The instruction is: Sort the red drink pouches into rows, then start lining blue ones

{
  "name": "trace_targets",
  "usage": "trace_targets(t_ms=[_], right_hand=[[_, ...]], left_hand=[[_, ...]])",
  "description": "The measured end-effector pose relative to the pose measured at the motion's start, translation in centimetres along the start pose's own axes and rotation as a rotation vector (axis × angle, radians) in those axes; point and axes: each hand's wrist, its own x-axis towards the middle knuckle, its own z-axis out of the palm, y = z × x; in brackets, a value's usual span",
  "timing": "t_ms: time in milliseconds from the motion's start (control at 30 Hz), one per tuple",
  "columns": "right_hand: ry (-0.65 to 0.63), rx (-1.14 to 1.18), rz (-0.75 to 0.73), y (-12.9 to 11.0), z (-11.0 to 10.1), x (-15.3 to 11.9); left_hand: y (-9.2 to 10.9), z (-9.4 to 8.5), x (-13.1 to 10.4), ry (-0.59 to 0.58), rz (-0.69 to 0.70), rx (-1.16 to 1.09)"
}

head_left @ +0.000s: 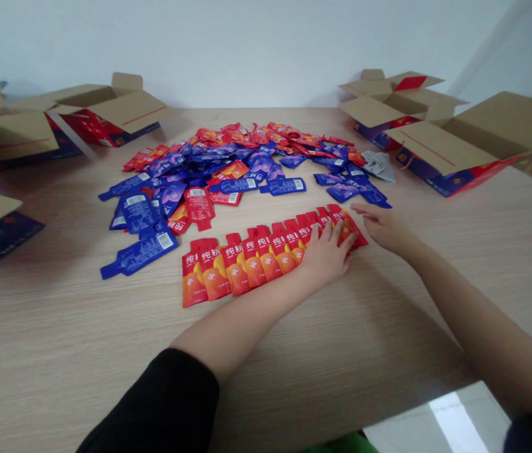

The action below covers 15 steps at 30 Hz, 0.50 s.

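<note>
A row of overlapping red-orange pouches (237, 270) with spouted tops lies flat on the table, slanting up to the right. My left hand (328, 257) rests on the right part of this row, fingers spread over the pouches and covering some of their lower halves. Just past the row's right end hovers my right hand (381, 228), fingers stretched out to the left, with nothing visible in it. Behind the row is a loose heap of blue pouches (209, 154) and red pouches (199, 206). One blue pouch (140, 253) lies left of the row.
Open cardboard boxes stand at both sides: a box (114, 116) back left, another box (11, 135) left, a box (388, 107) back right and a larger box (464, 148) right. A clear bag (379, 165) lies beside the heap. The table's front edge (417, 412) shows lower right.
</note>
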Motion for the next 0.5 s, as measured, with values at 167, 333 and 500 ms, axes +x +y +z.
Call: trace_targets(t_ms=[167,333,500], right_hand=[[-0.044,-0.329,0.01,1.3,2.1,8.1],[-0.17,-0.385,0.078,2.9,5.7,13.7],[-0.143,-0.38,0.107,3.8,6.9,18.1]], left_hand=[[0.0,-0.3,-0.1,-0.017,-0.002,-0.014],[0.0,-0.7,0.1,-0.057,-0.003,-0.029],[-0.1,-0.8,0.3,-0.1,-0.009,-0.063]])
